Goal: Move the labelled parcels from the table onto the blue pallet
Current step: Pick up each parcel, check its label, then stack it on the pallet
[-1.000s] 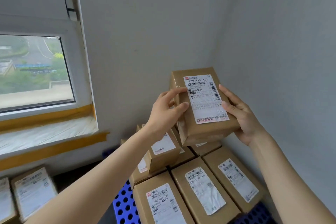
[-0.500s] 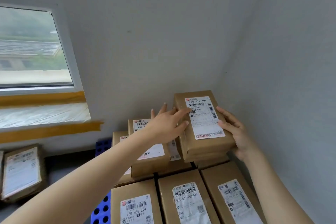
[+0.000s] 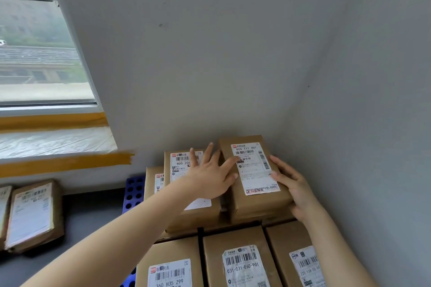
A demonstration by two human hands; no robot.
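Observation:
A brown parcel [image 3: 256, 205] with a white label reading 900 T11 401 lies on top of the stack in the wall corner. It rests on other parcels that sit on the blue pallet [image 3: 134, 191]. My left hand [image 3: 207, 177] lies flat against the parcel's left side, fingers spread, thumb on the label. Its fingers reach over the neighbouring parcel marked 800 Z05 [image 3: 182, 163]. My right hand [image 3: 293, 184] cups the parcel's right edge and near right corner.
Three labelled parcels fill the front row below, one of them marked 031-031-E60-901 [image 3: 240, 263]. More labelled parcels [image 3: 32, 214] lie at the left on a dark surface. A window with yellow tape [image 3: 53, 121] is at the left; grey walls close in behind and to the right.
The parcel came down from chest height onto the stack in the corner. My left hand went from gripping its side to lying flat with spread fingers. The view tilted upward.

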